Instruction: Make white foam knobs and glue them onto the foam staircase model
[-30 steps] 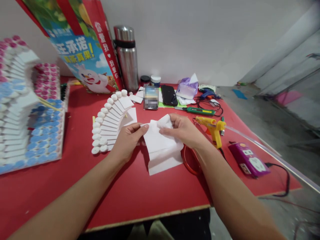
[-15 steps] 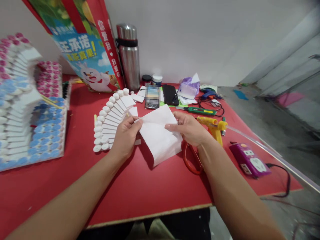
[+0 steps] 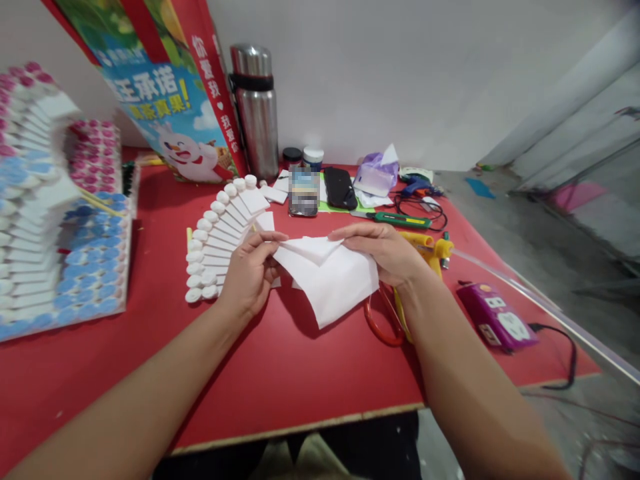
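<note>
White paper sheet (image 3: 333, 280) hangs just above the red table (image 3: 280, 373), near the middle of it, pinched at two places along its upper edge with the top part folded over toward the person. The left hand (image 3: 250, 270) grasps the sheet's corner at about 9 o'clock, thumb and fingertips closed on it; the right hand (image 3: 387, 250) grasps the upper edge at about 2 o'clock, fingers laid over the fold. The sheet's long axis runs from 10 o'clock down to 5 o'clock, its free lower corner pointing toward the table's near edge, so the paper lies between the two hands and below them, with both about equally close. There is one sheet in hand and two hands on it. Just beyond the left hand, at 10 o'clock, lies one fan of white strips with round white caps (image 3: 220, 233). Under the right wrist, at 4 o'clock, is one pair of red-handled scissors (image 3: 377, 320), and at 3 o'clock one yellow glue gun (image 3: 430, 248). Farther right sits one purple power strip (image 3: 495, 317). At 12 o'clock stand one steel flask (image 3: 255, 110), two small jars (image 3: 303, 157) and one phone (image 3: 303, 193).
</note>
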`<state>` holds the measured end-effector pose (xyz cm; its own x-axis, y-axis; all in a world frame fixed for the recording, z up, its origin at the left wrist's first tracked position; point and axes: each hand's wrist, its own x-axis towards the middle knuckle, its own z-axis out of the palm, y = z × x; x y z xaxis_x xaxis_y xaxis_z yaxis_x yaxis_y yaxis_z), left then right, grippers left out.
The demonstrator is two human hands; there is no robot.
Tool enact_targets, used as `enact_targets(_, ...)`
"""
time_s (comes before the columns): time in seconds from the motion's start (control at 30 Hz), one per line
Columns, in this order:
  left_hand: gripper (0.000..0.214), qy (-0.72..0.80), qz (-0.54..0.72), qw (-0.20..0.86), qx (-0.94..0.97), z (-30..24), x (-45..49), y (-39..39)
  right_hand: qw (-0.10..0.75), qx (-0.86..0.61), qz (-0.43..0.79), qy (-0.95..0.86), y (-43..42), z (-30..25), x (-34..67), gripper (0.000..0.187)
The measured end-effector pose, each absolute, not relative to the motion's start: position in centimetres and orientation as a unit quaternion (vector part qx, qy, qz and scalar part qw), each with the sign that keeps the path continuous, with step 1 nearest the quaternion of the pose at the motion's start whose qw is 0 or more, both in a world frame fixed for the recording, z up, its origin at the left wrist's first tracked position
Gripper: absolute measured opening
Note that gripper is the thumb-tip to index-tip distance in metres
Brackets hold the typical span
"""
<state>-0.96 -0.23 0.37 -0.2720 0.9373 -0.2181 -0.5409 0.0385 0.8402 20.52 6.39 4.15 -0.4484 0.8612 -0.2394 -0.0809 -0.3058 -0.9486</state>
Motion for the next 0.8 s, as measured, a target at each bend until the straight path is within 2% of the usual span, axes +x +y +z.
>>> enact_targets(0.1,0.017,0.442,0.652,0.571,0.230,0.7,-1.1,-0.3,0.333,-0.404,0.686,-0.506,6.3,4.4,20.6,0.012)
enact_targets(0.33,0.042,0.466,0.558,0.633,0.267,1.3,-1.2,-0.5,0.313,-0.400,0.652,-0.562,6.3,4.3,21.0,0.010)
enact_targets(0.57,0.035,0.473,0.541,0.632,0.290,0.7,-1.2,-0.5,0.285,-0.383,0.619,-0.623,6.1,4.5,21.2,0.014)
enact_targets(0.67,0.034,0.468,0.546,0.630,0.294,0.5,-1.3,-0.5,0.335,-0.354,0.626,-0.608,6.2,4.5,20.8,0.009)
enact_targets(0.7,0.033,0.465,0.545,0.631,0.297,0.5,-1.3,-0.6,0.369,-0.355,0.627,-0.588,6.3,4.4,20.6,0.012)
enact_targets(0.8,0.031,0.456,0.543,0.630,0.316,0.4,-1.2,-0.7,0.456,-0.380,0.606,-0.529,6.3,4.2,19.9,0.043)
